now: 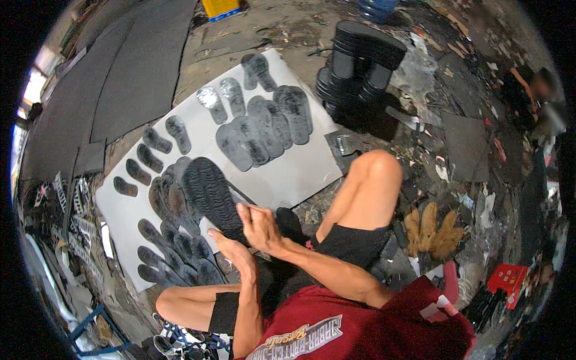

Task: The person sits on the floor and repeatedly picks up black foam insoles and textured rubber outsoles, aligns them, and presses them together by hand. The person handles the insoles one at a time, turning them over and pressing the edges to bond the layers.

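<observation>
A black shoe sole [207, 189] with a wavy tread is held up over a white board, tread side facing up. My right hand [259, 228] is closed on its near right end, fingers curled and thumb along the edge. At the near left edge, my left hand [236, 251] grips the same sole from beneath, palm turned up; part of its fingers is hidden under the sole. Just left of it, grey-black soles [171, 195] lie overlapping on the white board [282, 186]. More soles [177, 258] fan out nearer me.
Farther along the board lie overlapping soles [258, 135] and wet-looking insole shapes [211, 103]. Tall stacks of black soles [360, 66] stand beyond its right corner. Brown sole pieces [433, 231] and a red box [507, 282] sit at right. Dark sheets [132, 66] cover the far left floor.
</observation>
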